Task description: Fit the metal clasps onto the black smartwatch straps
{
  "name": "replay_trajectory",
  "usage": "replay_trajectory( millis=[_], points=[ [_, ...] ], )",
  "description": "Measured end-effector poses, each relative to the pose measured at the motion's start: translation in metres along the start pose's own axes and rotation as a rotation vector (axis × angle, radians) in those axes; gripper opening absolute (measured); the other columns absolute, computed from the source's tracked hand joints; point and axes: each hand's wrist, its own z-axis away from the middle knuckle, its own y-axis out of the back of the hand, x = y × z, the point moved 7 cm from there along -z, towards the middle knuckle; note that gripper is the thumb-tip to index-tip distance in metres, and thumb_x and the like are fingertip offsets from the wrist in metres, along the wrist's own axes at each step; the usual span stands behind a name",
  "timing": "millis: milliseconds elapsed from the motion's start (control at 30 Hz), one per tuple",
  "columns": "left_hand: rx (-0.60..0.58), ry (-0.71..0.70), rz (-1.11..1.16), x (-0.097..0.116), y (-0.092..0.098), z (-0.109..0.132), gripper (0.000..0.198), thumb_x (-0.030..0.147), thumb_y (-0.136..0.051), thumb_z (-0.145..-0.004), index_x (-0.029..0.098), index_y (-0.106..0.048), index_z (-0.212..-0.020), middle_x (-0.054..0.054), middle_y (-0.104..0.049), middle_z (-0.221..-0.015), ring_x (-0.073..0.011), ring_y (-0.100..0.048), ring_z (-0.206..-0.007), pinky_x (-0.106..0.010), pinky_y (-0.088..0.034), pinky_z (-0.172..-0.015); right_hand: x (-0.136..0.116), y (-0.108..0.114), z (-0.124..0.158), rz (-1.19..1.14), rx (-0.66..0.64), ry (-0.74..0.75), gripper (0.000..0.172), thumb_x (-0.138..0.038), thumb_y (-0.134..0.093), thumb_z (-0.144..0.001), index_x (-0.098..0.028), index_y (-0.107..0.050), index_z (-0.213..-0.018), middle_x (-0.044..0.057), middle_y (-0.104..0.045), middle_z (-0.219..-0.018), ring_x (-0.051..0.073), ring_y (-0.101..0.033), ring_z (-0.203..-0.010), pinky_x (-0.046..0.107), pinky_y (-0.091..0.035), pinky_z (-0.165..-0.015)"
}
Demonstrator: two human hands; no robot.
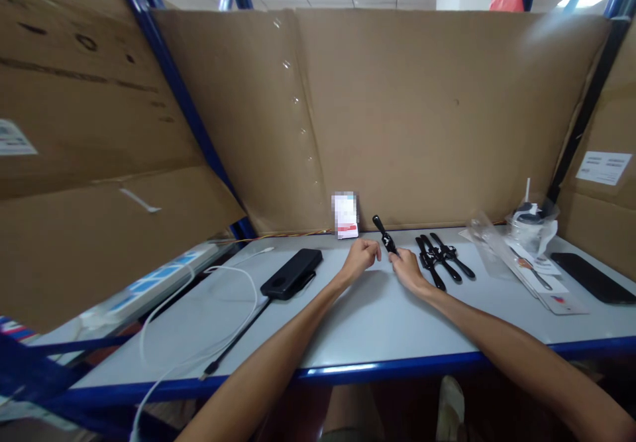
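Observation:
My right hand (406, 270) grips a black spokeshave (385, 235) by its lower handle, with the other handle pointing up and away from me. Just left of it, my left hand (362, 258) is closed with bent fingers, apart from the spokeshave; whatever those fingers may hold is hidden. To the right of my right hand, three more black spokeshaves (441, 258) lie side by side on the grey tabletop (368, 329). Behind my hands, a lit phone (346, 215) leans against the cardboard, its screen partly blurred.
A black power bank (292, 274) and a white cable (228, 342) lie left, near a power strip (154, 283). Plastic packaging (527, 273), a lidded cup (527, 223) and a dark phone-like slab (593, 276) occupy the right. Cardboard panels (397, 110) enclose the table.

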Motion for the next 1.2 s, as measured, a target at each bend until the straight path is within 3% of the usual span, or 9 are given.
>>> replay_trajectory(
  millis=[67, 133, 200, 333, 467, 600, 733, 967, 1200],
  points=[
    [0.076, 0.017, 0.031, -0.002, 0.004, -0.001, 0.023, 0.026, -0.043, -0.067, 0.014, -0.061, -0.069, 0.007, -0.037, -0.038, -0.0075, -0.031, -0.037, -0.021, -0.023, -0.044, 0.0, 0.0, 0.0, 0.009, 0.005, 0.001, 0.021, -0.024, -0.046, -0.082, -0.016, -0.06, -0.067, 0.001, -0.054, -0.056, 0.014, -0.049, -0.059, 0.023, -0.029, -0.055],
    [0.14, 0.056, 0.057, -0.004, 0.008, 0.0, 0.036, 0.024, -0.044, -0.065, 0.012, -0.063, -0.094, 0.009, -0.038, -0.041, -0.0077, -0.031, -0.037, -0.02, -0.023, -0.043, 0.001, 0.0, 0.0, 0.019, 0.012, 0.005, 0.022, -0.024, -0.047, -0.082, -0.016, -0.059, -0.066, 0.001, -0.054, -0.055, 0.015, -0.049, -0.06, 0.023, -0.03, -0.055],
    [0.13, 0.119, 0.069, -0.007, 0.007, 0.002, 0.05, 0.023, -0.046, -0.065, 0.01, -0.06, -0.11, 0.01, -0.039, -0.042, -0.008, -0.032, -0.037, -0.02, -0.023, -0.042, 0.001, -0.001, 0.0, 0.024, 0.01, 0.012, 0.022, -0.024, -0.047, -0.083, -0.017, -0.059, -0.065, 0.001, -0.054, -0.055, 0.015, -0.05, -0.06, 0.023, -0.03, -0.055],
    [-0.014, 0.171, 0.105, -0.008, 0.0, 0.003, 0.045, 0.024, -0.045, -0.066, 0.007, -0.066, -0.102, 0.008, -0.039, -0.041, -0.008, -0.031, -0.037, -0.021, -0.022, -0.042, 0.002, 0.003, -0.002, 0.015, 0.028, 0.015, 0.023, -0.026, -0.046, -0.084, -0.017, -0.058, -0.066, 0.0, -0.052, -0.054, 0.015, -0.049, -0.059, 0.024, -0.03, -0.055],
    [0.06, 0.131, 0.038, -0.006, 0.011, 0.0, 0.036, 0.026, -0.042, -0.071, 0.008, -0.068, -0.089, 0.007, -0.036, -0.04, -0.009, -0.029, -0.037, -0.023, -0.022, -0.043, 0.008, 0.008, -0.006, 0.021, 0.059, -0.034, 0.022, -0.026, -0.047, -0.083, -0.017, -0.059, -0.067, -0.001, -0.051, -0.053, 0.014, -0.047, -0.057, 0.024, -0.028, -0.055],
    [0.143, -0.091, -0.34, 0.011, 0.016, 0.006, 0.039, 0.026, -0.049, -0.079, 0.015, -0.065, -0.114, 0.005, -0.047, -0.052, -0.0115, -0.042, -0.048, -0.022, -0.029, -0.053, 0.01, 0.007, -0.006, 0.033, 0.034, -0.056, 0.022, -0.025, -0.047, -0.082, -0.016, -0.062, -0.069, 0.0, -0.052, -0.053, 0.014, -0.047, -0.057, 0.024, -0.028, -0.056],
    [0.007, -0.246, -0.781, 0.021, -0.002, 0.015, 0.05, 0.031, -0.052, -0.089, 0.025, -0.05, -0.139, -0.001, -0.064, -0.077, -0.016, -0.057, -0.067, -0.024, -0.035, -0.063, 0.008, 0.004, -0.004, 0.049, 0.005, -0.042, 0.023, -0.024, -0.047, -0.083, -0.015, -0.064, -0.07, 0.0, -0.054, -0.055, 0.014, -0.049, -0.058, 0.024, -0.028, -0.057],
    [-0.01, -0.249, -1.005, 0.019, -0.002, 0.014, 0.035, 0.038, -0.045, -0.096, 0.024, -0.057, -0.125, -0.006, -0.069, -0.088, -0.0209, -0.063, -0.079, -0.026, -0.036, -0.066, 0.004, 0.0, -0.001, 0.131, -0.062, -0.013, 0.024, -0.024, -0.048, -0.085, -0.015, -0.065, -0.071, 0.001, -0.058, -0.063, 0.014, -0.049, -0.063, 0.023, -0.027, -0.057],
    [0.118, -0.168, -0.775, 0.007, 0.004, 0.007, 0.036, 0.04, -0.037, -0.097, 0.019, -0.064, -0.083, -0.002, -0.062, -0.067, -0.0155, -0.053, -0.061, -0.026, -0.03, -0.06, 0.003, -0.004, 0.0, 0.217, -0.064, 0.025, 0.024, -0.027, -0.049, -0.088, -0.016, -0.067, -0.076, 0.003, -0.063, -0.07, 0.016, -0.051, -0.067, 0.023, -0.029, -0.06]
  ],
)
